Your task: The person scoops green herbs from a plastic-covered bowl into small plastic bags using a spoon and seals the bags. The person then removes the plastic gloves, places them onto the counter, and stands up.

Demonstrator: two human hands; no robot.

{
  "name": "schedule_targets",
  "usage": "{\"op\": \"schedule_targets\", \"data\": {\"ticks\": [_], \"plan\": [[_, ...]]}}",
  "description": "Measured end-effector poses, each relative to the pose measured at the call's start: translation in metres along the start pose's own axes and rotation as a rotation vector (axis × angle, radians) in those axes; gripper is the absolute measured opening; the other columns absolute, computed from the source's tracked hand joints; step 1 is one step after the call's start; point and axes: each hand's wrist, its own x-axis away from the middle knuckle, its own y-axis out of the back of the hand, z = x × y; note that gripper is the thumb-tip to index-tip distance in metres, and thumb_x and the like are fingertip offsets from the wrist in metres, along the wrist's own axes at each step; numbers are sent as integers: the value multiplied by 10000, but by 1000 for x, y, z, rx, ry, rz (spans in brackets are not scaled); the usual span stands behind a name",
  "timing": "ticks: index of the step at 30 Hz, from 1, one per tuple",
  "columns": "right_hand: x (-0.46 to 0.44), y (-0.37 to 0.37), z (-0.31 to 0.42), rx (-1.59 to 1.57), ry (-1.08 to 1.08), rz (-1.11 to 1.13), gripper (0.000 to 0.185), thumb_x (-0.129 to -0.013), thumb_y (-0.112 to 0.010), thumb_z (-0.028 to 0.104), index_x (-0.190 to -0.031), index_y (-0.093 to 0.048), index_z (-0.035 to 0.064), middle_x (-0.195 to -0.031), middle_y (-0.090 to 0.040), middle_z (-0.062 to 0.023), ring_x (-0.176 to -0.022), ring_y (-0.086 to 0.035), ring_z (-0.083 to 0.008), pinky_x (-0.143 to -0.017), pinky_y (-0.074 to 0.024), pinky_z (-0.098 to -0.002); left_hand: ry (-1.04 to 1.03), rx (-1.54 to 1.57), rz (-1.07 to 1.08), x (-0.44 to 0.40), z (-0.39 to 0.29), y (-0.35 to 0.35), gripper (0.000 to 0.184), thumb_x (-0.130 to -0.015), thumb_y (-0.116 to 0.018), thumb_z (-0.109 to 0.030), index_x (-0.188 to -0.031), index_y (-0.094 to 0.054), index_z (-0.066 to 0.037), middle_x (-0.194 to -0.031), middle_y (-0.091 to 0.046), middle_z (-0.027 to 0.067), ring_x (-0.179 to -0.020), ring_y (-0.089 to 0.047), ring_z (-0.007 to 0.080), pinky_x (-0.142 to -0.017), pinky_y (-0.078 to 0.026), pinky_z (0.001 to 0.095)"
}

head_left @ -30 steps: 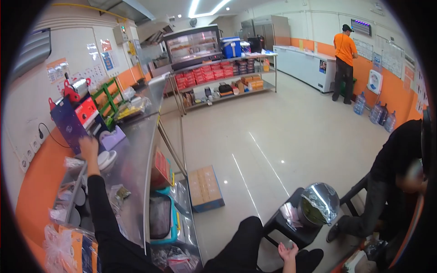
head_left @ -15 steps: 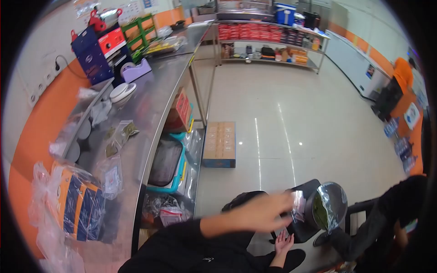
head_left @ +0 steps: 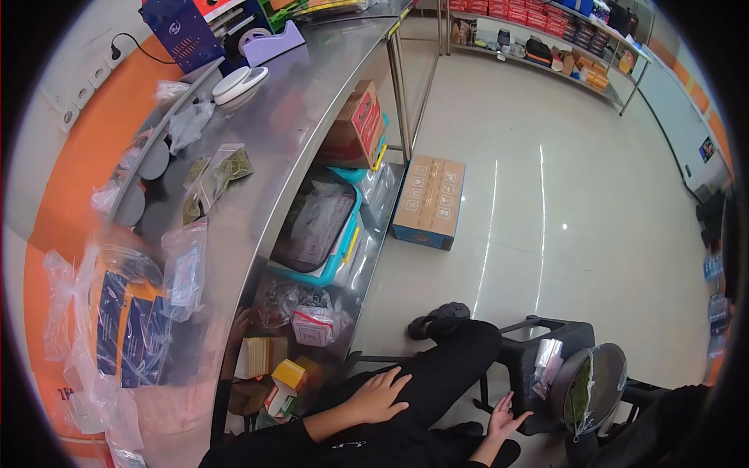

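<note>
My left hand lies on my black-clad thigh, fingers spread, holding nothing. Palm turned up, my right hand is beside the black plastic stool, its fingers apart and nothing in them. On the stool sit shiny silver packets. To their right is a tilted round metal pan with clear plastic at its edge. Green dried leaf-like material shows inside the pan, close to another person's dark-clothed leg.
Along the left runs a steel table bearing bags of green herb, a white round device, a lilac tape dispenser and a plastic-wrapped dark-blue package. A cardboard box stands on the floor; bins fill the lower shelf.
My left hand has moved left from above the stool and now rests on my thigh. My right hand stays open near the stool. The view has turned toward the table and downward.
</note>
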Motion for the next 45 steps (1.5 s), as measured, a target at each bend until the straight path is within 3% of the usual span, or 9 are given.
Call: {"op": "schedule_targets", "data": {"ticks": [13,17,27,30,33,36,39,42,45], "plan": [[-22,-7,23,72,14,-15,825,-789,-705,548,-1340,-363,39,-1395,-478,-104,-1296,-490,-252,-1003,-425,-423,283,62,81,-12,53,11,680,-939,-431,-565,-1350,-483,-26,-1297,-538,217,-1223,-506,382,-1039,-387,467],[-32,-14,29,83,19,10,833,-794,-697,559,-1356,-336,61,-1417,-456,-86,-1309,-474,-237,-1016,-410,-427,416,176,123,-17,87,5,764,-933,-360,-636,-1327,-510,1,-1345,-515,231,-1249,-498,366,-1042,-390,449],[-49,-29,47,20,8,-84,849,-757,-719,580,-1327,-358,63,-1422,-457,-67,-1284,-506,-243,-991,-425,-418,546,116,108,-16,155,-30,613,-940,-436,-519,-1279,-545,-20,-1288,-560,223,-1208,-529,371,-1013,-419,449],[-53,-19,52,113,-6,70,1079,-733,-740,572,-1426,-109,36,-1438,-443,-128,-1256,-534,-281,-1001,-422,-453,532,178,141,-14,175,-45,586,-938,-453,-505,-1254,-557,-23,-1255,-579,227,-1185,-543,378,-996,-433,445],[-56,-19,52,64,18,-13,1080,-728,-741,577,-1427,-116,41,-1423,-461,-132,-1249,-541,-275,-991,-427,-449,576,179,193,-10,190,-56,563,-938,-466,-494,-1237,-567,-28,-1227,-595,228,-1171,-549,384,-984,-439,442],[-57,-19,54,67,27,1,1090,-726,-745,574,-1431,-100,48,-1416,-469,-136,-1247,-543,-283,-980,-433,-447,520,285,183,-6,217,-80,551,-936,-477,-499,-1249,-568,-55,-1226,-600,220,-1165,-555,382,-980,-438,442],[-57,-23,54,60,47,-68,1055,-713,-766,559,-1418,-163,56,-1405,-479,-136,-1241,-548,-279,-962,-446,-440,381,73,232,-2,227,-92,528,-935,-487,-493,-1255,-584,-83,-1243,-598,211,-1168,-558,373,-993,-430,431],[-53,-25,50,106,36,-23,994,-709,-768,570,-1386,-248,61,-1391,-487,-136,-1201,-576,-275,-946,-459,-432,329,303,264,-8,232,-102,529,-929,-494,-499,-1267,-593,-105,-1274,-585,204,-1201,-541,361,-1026,-405,415],[-45,-30,37,149,127,-232,846,-732,-763,558,-1305,-400,52,-1264,-582,-138,-1106,-627,-258,-897,-493,-402,169,428,264,-22,258,-128,599,-898,-495,-569,-1228,-625,-87,-1211,-618,219,-1164,-564,377,-1001,-425,420]]}}
